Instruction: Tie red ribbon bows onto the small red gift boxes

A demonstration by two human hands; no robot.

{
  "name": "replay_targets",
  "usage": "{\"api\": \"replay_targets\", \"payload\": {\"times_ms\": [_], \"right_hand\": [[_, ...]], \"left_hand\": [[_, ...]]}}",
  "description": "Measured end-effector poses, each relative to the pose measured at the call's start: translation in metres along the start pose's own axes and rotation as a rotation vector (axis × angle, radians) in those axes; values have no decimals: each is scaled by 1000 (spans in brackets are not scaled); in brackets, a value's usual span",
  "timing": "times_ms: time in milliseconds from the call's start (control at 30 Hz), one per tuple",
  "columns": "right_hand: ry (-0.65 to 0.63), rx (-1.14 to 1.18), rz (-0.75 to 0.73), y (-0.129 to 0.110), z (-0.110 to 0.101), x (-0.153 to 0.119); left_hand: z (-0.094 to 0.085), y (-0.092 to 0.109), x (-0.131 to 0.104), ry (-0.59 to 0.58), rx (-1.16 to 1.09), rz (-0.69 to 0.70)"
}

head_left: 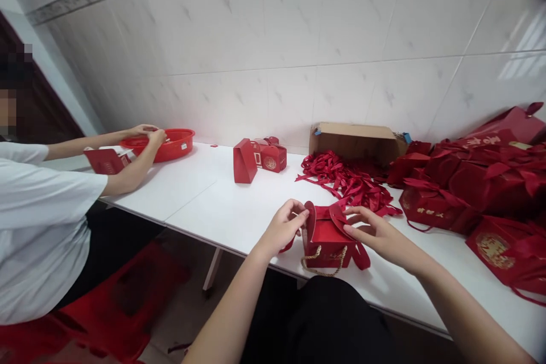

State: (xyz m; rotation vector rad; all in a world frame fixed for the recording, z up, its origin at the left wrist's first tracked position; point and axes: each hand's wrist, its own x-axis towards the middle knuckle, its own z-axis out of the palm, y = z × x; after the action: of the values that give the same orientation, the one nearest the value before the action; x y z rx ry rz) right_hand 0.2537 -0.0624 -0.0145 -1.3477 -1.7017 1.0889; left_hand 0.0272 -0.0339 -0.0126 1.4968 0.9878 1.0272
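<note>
Left hand (282, 227) pinches left flap (311, 220) of red box (329, 250); right hand (381, 234), fingers parted, touches right flap (338, 219). Box looks light, creasable card; hold flap edges.

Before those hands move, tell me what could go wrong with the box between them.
The box stands near the table's front edge, so a nudge toward the person might tip it off. The left hand and right hand are at opposite flaps; uneven pressure could crease one. Loose ribbons lie heaped just behind, and one might catch under a flap.
</note>
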Motion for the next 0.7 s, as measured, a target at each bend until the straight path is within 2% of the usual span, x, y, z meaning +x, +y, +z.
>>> {"api": "replay_targets", "payload": {"times_ms": [100, 233, 367, 467, 633, 700], "right_hand": [[40, 36, -3, 0, 7, 2], [-14, 94, 28, -8, 5, 7], [-26, 69, 73, -13, -3, 11], [79, -38, 42, -16, -9, 15], [336, -393, -126, -15, -13, 22], [370, -473, -192, -10, -12, 23]], "left_hand": [[-10, 2, -1, -39, -10, -115], [-23, 12, 1, -4, 154, -190], [-29, 24, 2, 12, 283, -144], [-29, 28, 3, -16, 325, -88], [-27, 19, 6, -70, 351, -73], [-28, 15, 5, -81, 353, -90]]}}
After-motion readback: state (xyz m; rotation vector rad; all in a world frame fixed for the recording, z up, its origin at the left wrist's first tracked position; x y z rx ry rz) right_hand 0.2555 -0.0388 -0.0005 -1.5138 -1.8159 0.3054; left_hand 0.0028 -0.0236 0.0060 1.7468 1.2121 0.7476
